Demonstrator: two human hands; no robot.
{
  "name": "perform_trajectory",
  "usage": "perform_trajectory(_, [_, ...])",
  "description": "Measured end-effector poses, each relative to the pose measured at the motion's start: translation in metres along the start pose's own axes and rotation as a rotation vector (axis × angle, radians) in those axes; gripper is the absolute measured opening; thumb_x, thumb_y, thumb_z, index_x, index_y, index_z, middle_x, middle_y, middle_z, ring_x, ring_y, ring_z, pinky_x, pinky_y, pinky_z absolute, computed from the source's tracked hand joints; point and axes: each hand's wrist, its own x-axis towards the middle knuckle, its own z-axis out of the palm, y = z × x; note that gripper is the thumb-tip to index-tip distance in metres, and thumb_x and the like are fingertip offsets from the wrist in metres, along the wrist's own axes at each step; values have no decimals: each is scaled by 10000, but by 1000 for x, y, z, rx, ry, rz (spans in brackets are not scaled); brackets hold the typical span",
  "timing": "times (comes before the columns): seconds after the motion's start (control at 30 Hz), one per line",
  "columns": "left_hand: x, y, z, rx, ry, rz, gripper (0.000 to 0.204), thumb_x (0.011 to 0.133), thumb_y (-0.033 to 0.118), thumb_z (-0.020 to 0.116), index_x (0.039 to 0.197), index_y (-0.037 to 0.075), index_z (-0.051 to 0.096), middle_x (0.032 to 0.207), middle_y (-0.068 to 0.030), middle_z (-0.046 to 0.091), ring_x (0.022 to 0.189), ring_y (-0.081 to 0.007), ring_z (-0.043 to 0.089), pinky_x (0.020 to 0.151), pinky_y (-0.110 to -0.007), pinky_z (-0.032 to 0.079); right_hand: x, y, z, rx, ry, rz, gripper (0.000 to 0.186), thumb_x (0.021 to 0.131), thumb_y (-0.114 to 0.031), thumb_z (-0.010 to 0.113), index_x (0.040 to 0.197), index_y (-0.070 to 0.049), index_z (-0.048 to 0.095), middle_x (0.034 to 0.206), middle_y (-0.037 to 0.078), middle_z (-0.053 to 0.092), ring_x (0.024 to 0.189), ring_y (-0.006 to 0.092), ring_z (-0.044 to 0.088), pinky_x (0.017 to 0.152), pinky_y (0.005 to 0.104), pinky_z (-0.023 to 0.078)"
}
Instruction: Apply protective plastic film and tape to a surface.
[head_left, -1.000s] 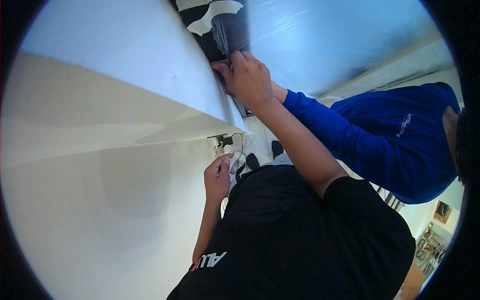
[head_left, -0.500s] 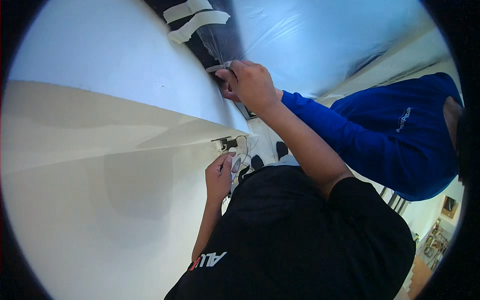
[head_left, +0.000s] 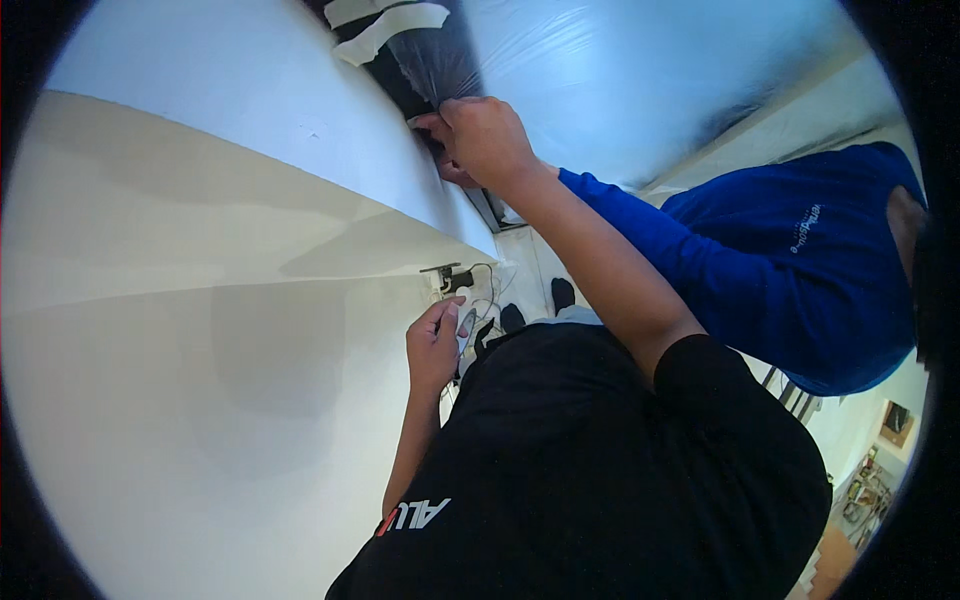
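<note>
Head view: white wall [head_left: 200, 150] filling left and centre, bent by the lens. Clear plastic sheeting [head_left: 640, 80] stretched over the upper right, dark frame edge [head_left: 400, 80] behind it, strips of pale masking tape [head_left: 385, 30] across the top of that edge. Co-worker's blue sleeve [head_left: 680, 250] reaching in from the right, just beside the raised forearm, partly hidden by it. Black shirt [head_left: 600, 470] blocking the lower centre. Right hand [head_left: 485, 140] raised, fingers pinched on the sheeting's edge against the frame. Left hand [head_left: 432, 345] lower, close to the wall, fingers curled near loose white cables [head_left: 480, 300] at a wall fitting [head_left: 445, 275]; grasp itself hidden, cannot tell. Pale floor below, dark shoes [head_left: 562, 292] on it.
</note>
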Motion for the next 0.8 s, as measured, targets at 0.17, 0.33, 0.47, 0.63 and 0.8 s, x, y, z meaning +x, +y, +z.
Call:
perform_trajectory(0.17, [-1,-9,3,-24,-4,40,273,1049,211,551,1147,30,730,718,-21,647,580,-60,520,534,-246,413,-9,0,5,67,-52,7,248,943,-244,646,818,-30,655,785,195,694,753,394,689,694,479,554])
perform_trajectory(0.33, [-1,-15,0,-40,-29,-24,265,1046,204,555,1155,36,730,713,-21,652,580,-61,524,541,-247,421,-3,7,28,107,74,-18,183,912,-176,660,814,-30,611,780,178,688,744,389,688,685,480,551])
perform_trajectory(0.47, [2,-28,-1,-26,-16,-12,264,1044,205,560,1159,37,728,719,-20,657,576,-62,522,540,-252,422,2,11,33,44,64,-1,204,936,-210,639,844,-31,601,809,176,694,785,376,696,708,471,564])
perform_trajectory(0.63, [6,-28,-5,21,-28,-24,263,1043,201,558,1148,33,732,727,-23,664,593,-64,536,551,-251,425,2,4,30,16,66,42,225,908,-222,677,834,-24,600,823,189,689,812,392,689,738,478,558])
perform_trajectory(0.8, [12,-33,-3,6,-71,32,271,1047,218,557,1141,35,733,706,-20,648,574,-60,527,539,-246,418,-2,5,42,25,131,63,327,953,-331,666,833,-33,608,812,186,683,798,398,686,721,484,553])
